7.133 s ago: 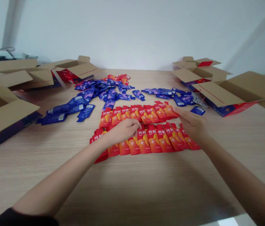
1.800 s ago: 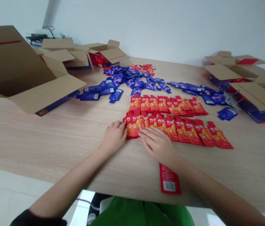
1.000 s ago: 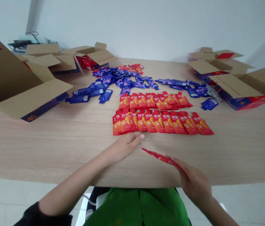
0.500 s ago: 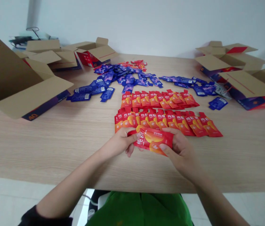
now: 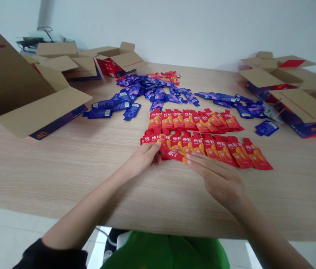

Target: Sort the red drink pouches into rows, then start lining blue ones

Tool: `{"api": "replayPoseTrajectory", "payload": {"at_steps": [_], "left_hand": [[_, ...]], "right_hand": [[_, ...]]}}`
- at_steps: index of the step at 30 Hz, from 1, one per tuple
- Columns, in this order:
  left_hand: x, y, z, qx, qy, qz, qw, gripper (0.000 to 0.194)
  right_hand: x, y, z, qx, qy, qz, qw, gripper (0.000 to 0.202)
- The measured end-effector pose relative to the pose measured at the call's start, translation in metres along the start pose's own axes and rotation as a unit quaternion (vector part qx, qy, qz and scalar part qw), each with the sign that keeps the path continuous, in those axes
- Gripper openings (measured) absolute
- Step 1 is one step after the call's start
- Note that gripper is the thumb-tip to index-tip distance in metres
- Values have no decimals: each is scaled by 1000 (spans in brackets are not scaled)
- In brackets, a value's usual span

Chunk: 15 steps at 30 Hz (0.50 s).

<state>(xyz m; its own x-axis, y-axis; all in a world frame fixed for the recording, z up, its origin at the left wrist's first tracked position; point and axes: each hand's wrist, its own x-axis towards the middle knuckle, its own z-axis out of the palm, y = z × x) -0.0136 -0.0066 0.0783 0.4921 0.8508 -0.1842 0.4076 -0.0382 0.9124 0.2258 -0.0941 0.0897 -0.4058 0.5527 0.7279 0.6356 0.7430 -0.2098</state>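
A red and orange pouch [image 5: 174, 154] is tilted in front of the nearer row of matching red pouches [image 5: 211, 147]. My left hand [image 5: 146, 158] is closed on its left end. At its right end lie the fingers of my right hand [image 5: 219, 180], stretched out and side by side; the thumb is hidden. Just beyond is a second row of overlapping red pouches [image 5: 189, 119]. Farther back lies a loose heap of blue-purple pouches [image 5: 143, 87], with several red pouches [image 5: 171, 76] behind it.
Open cardboard boxes stand at the left: a large near box [image 5: 48, 112] and smaller ones, including a red-sided box [image 5: 114, 63]. More open boxes [image 5: 300, 108] stand at the right. Blue pouches [image 5: 267, 127] lie near them. The wooden table's front edge [image 5: 158, 231] is close to my body.
The pouch has gone forward and down, from flat in both hands to tilted against the nearer row. My right hand has loosened its pinch and straightened its fingers. The view has shifted slightly.
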Motion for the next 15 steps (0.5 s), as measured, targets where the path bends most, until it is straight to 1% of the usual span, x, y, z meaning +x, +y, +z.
{"api": "replayPoseTrajectory", "payload": {"at_steps": [1,2,3,5,6,7,9,11,15], "left_hand": [[1,-3,0,100,68,47,992,51],[2,-6,0,201,119,90,968,46],[2,-10,1,294,145,127,936,39],[2,-19,3,431,140,166,876,34],[2,-24,5,470,128,172,856,35],[2,-28,6,492,116,173,845,38],[2,-35,9,502,97,165,844,43],[3,-40,10,491,83,162,852,43],[4,-42,10,465,88,170,864,39]], "right_hand": [[3,5,6,-23,22,4,999,58],[6,10,12,-45,38,5,998,57],[9,15,19,-63,47,8,997,55],[13,25,34,-80,48,9,996,48],[14,30,41,-80,44,7,996,46],[14,34,49,-78,39,4,996,44],[13,41,64,-78,19,2,997,41],[11,44,77,-86,-10,8,996,39],[6,43,96,-104,-91,53,989,33]]}}
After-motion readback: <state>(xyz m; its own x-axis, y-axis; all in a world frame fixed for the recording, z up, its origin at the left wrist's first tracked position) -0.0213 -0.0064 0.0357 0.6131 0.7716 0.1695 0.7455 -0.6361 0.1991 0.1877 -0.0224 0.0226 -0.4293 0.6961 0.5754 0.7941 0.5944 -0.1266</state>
